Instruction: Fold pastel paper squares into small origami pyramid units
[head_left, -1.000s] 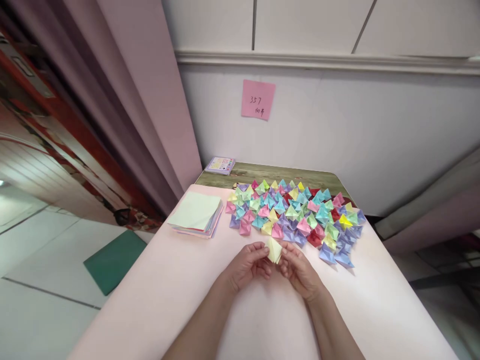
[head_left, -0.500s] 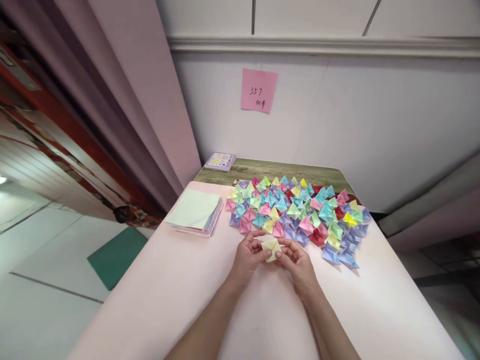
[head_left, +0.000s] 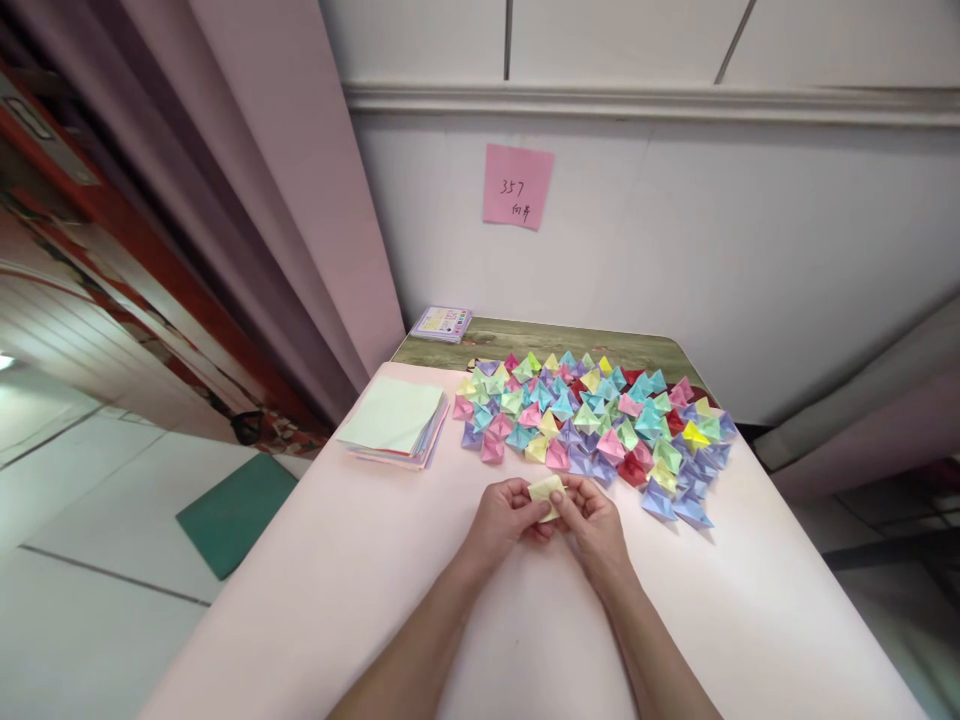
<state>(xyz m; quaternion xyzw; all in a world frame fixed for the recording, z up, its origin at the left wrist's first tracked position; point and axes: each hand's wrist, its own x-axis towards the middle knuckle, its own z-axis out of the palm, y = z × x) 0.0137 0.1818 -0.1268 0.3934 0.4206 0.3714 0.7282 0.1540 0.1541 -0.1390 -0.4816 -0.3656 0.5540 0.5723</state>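
1. Pale wall (head_left: 675,220) stands behind the counter (head_left: 322,590), along its far edge.
2. Left hand (head_left: 498,520) and right hand (head_left: 598,525) together grasp one small yellow paper (head_left: 545,490), between the left and right edges of the counter.
3. Many colourful folded papers (head_left: 587,420) lie beyond it, reaching near the right edge.
4. Paper stack (head_left: 394,418) lies near the left edge.

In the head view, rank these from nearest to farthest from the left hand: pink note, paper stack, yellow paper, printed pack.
1. Yellow paper, held by the left hand and right hand.
2. Paper stack, on the table's left side.
3. Printed pack, at the far left corner.
4. Pink note, on the wall beyond.
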